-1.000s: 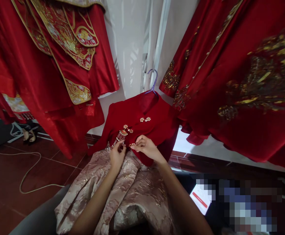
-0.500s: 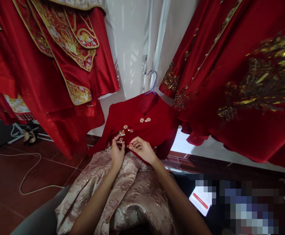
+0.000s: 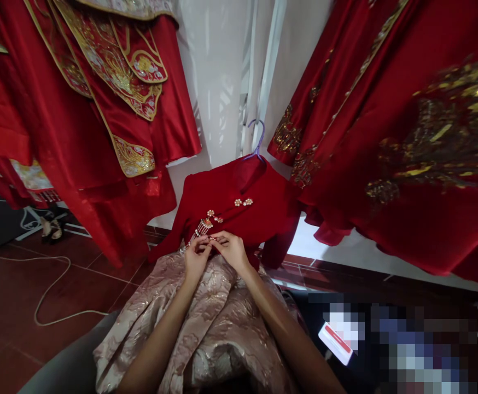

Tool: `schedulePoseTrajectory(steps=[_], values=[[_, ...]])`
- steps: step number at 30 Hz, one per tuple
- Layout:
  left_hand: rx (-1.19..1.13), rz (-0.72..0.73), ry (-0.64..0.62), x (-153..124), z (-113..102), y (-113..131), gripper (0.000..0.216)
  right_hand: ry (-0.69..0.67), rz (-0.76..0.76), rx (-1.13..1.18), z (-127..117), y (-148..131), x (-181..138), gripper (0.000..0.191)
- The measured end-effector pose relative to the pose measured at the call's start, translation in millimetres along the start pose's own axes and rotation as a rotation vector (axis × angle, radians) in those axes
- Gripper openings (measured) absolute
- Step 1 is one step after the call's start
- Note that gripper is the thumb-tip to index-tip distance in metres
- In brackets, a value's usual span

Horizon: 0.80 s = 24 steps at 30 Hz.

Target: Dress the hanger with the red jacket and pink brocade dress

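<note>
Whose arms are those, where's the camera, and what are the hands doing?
There's no robot here! These are a person's own bare arms. The camera sits on their head, looking forward and down, so you see what they see. The left hand and right hand meet at the fingertips, pinching a small ornament that's mostly hidden by fingers. It's at the front of a red top on a purple hanger. Beside it hangs a beaded tassel. Under the arms spreads shiny pinkish cloth.
</note>
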<state>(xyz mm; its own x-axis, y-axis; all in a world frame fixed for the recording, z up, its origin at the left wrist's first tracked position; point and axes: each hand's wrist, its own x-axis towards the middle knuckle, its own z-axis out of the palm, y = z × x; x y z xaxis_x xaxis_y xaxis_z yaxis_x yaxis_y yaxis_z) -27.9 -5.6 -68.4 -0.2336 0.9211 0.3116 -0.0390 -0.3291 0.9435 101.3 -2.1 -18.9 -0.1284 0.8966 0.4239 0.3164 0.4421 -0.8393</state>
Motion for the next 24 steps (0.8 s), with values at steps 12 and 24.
schedulePoseTrajectory(steps=[12,24], values=[[-0.054,-0.041,0.019,-2.8,-0.4,2.6,0.033,0.039,-0.007,-0.065,5.9,8.9,-0.2,0.015],[0.023,-0.019,0.035,-1.9,-2.5,4.5,0.025,0.073,-0.011,-0.154,9.8,8.9,-5.0,0.022]])
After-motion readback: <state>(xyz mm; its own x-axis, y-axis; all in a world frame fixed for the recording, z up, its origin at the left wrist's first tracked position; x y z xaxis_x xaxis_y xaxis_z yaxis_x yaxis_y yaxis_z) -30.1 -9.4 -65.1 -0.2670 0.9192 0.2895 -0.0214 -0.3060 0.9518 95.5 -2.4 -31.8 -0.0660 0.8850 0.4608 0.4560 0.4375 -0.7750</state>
